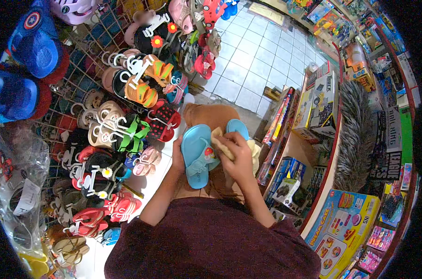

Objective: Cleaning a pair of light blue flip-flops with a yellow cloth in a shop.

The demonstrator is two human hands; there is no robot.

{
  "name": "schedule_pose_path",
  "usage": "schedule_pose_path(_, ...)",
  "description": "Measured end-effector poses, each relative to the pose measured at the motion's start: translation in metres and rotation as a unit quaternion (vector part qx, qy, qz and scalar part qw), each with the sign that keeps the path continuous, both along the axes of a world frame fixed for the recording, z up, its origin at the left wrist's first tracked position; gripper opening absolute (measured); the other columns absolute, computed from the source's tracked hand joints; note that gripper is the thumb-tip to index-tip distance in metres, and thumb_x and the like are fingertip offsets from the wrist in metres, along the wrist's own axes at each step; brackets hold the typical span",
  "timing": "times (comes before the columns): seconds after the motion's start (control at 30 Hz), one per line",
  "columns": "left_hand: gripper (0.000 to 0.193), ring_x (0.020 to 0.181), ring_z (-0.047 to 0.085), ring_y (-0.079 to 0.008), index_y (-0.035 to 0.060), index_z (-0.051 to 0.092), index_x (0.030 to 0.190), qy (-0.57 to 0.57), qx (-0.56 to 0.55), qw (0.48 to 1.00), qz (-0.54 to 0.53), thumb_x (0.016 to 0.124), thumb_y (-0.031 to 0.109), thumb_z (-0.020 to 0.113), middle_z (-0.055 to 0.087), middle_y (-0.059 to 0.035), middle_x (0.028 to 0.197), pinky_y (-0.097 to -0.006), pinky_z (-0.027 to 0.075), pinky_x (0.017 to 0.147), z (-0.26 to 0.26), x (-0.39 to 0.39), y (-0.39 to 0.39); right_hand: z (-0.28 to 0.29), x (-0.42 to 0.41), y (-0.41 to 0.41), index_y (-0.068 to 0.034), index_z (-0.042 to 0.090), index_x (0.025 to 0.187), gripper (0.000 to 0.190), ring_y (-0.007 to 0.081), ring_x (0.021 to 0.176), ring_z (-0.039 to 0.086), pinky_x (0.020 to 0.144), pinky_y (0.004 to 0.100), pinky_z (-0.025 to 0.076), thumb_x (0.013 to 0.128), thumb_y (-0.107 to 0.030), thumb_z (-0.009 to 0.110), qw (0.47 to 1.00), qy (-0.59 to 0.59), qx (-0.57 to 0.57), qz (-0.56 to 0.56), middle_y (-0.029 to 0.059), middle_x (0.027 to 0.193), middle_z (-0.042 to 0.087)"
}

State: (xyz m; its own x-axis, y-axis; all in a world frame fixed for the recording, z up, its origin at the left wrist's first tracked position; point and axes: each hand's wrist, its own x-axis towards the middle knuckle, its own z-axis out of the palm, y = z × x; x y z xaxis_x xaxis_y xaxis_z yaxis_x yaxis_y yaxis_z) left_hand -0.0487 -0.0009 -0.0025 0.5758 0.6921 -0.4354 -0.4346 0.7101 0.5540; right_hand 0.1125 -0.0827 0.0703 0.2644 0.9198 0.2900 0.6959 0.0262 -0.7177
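Observation:
A light blue thong sandal [196,139] stands upright before me, its footbed facing me. It has a clear strap with a bow and a small red ornament. My left hand [177,155] grips the sandal by its left edge. In my right hand [237,150] is a pale yellow cloth [223,143], bunched under the fingers and held just right of the sandal's strap. Behind the right hand shows the end of a second light blue sandal [237,128]; what supports it is hidden. More pale yellow fabric [253,157] hangs beyond the right wrist.
On my left, a wire grid rack [75,76] carries children's sandals on white hangers, and blue clogs [40,52]. To the right, shelves hold boxed toys [322,101] and a grey feather duster [352,139]. Ahead lies a white tiled floor [252,59].

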Motion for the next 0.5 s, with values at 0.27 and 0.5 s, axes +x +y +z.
schedule_pose_path(0.27,0.060,0.105,0.061,-0.0266,-0.0002,0.051,0.126,0.092,0.056,0.992,-0.060,0.093,0.046,0.030,0.060,-0.0162,0.119,-0.0391,0.047,0.096,-0.006,0.009,0.004,0.001,-0.007,0.003,-0.004,0.064,0.115,0.045,0.0270,0.081,0.058,0.074,0.0339,0.048,0.071,0.003,0.064,0.998,-0.028,0.042,-0.037,0.0130,0.098,0.055)
schedule_pose_path(0.5,0.076,0.109,0.059,-0.0291,0.0011,0.049,0.129,0.059,0.068,0.996,-0.016,0.085,0.061,0.037,0.057,-0.0174,0.123,-0.0424,0.047,0.094,-0.017,0.004,0.014,-0.007,-0.006,-0.002,-0.001,0.065,0.110,0.036,0.0275,0.086,0.058,0.075,0.0337,0.048,0.075,0.001,0.064,0.998,0.002,0.060,-0.032,0.0140,0.099,0.056)
